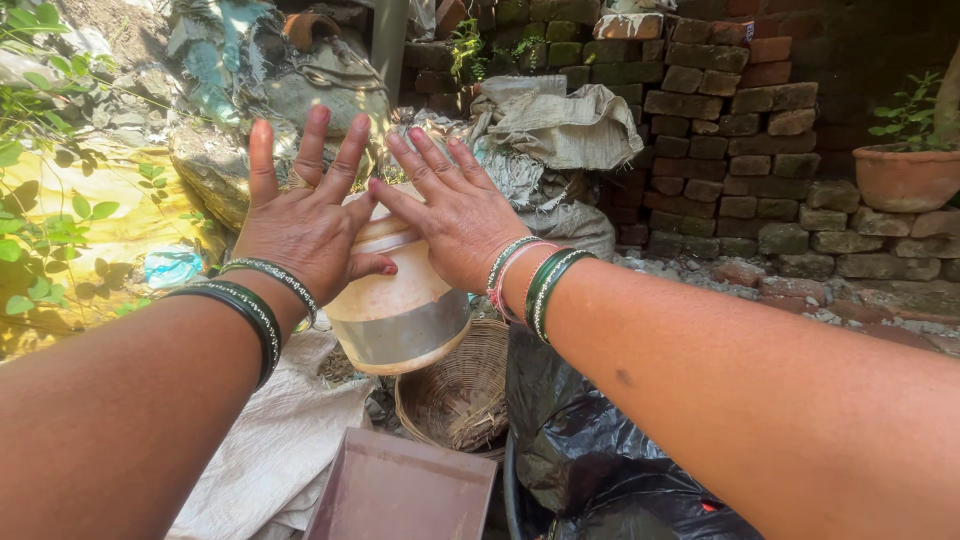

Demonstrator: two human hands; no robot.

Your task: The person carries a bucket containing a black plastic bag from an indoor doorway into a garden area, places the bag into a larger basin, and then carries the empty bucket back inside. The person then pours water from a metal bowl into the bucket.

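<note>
Nearest, at 6 o'clock, a brown metal tray [405, 492]; at 5 o'clock, black plastic sheeting [590, 450]; at 7 o'clock, a white woven sack [275, 440]. Just beyond, a wicker basket [455, 395]. At centre, a cream pot [400, 305] with a grey band is pressed between flat palms, fingers spread: left hand [305, 225] at its 9 o'clock, right hand [455, 215] at its 1 o'clock. Farther, piled sacks [555, 125]; a brick wall [735, 130]; at 3 o'clock, a terracotta planter [905, 175].
</note>
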